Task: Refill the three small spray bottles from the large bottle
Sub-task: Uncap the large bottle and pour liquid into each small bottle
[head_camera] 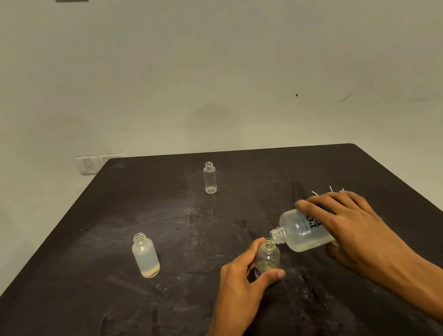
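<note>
Head view, item by item, all placed from the small bottle under my left hand.

1. Small bottle (pixel 267 258): clear, uncapped, upright on the dark table (pixel 91 304), close to the near edge. A little yellowish liquid shows low inside.
2. My left hand (pixel 243 277): fingers and thumb curled round that small bottle, steadying it.
3. Large bottle (pixel 302 230): just to the right of it and above, tipped nearly level, its open neck touching or just over the small bottle's mouth. Clear liquid lies along its lower side.
4. My right hand (pixel 348 223): wrapped over the large bottle's body, holding the tilt.
5. Frosted small bottle (pixel 145 256): well to the left, upright, uncapped, with some liquid at the bottom.
6. Clear small bottle (pixel 210 177): far beyond, toward the wall, upright, uncapped, seemingly empty.
7. Thin white pieces (pixel 331 188): behind my right hand, possibly spray tubes; too small to tell.

Step in hand, as I judge it: pouring into the first small bottle. No stream is visible, so whether liquid is running I cannot tell.

Next move calls for: a slow, steady tilt with the necks aligned, since the mouth is narrow and spills easily; then righting the large bottle before going to the other two.
</note>
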